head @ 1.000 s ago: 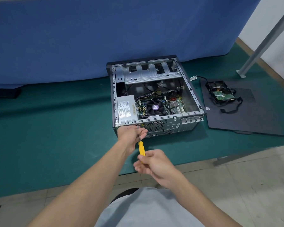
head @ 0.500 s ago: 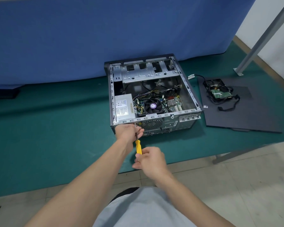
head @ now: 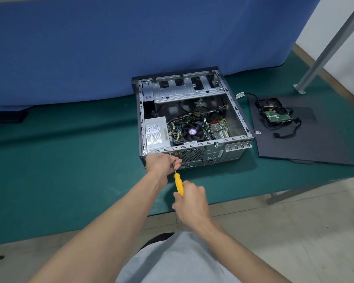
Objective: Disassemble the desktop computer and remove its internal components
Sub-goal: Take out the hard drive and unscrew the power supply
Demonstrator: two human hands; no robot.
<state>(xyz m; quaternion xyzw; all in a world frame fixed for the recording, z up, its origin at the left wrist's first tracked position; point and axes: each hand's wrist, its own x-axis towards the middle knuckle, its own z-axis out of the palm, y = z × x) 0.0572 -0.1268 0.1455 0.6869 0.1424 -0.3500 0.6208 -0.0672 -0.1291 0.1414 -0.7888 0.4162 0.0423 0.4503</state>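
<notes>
Gripping screwdriver (head: 178, 183) handle, right hand (head: 191, 202); left hand (head: 161, 162) pinching its shaft at case (head: 214, 155) rear.

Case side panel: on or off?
Off. The side panel lies flat on the mat, right of the computer case, whose inside is exposed.

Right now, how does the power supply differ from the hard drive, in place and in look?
The power supply sits inside the computer case, at its near left; the hard drive lies outside, on the black side panel. The power supply is a silver box with a white label on top; the hard drive shows a green circuit board, with black cables around it. Both lie flat.
</notes>
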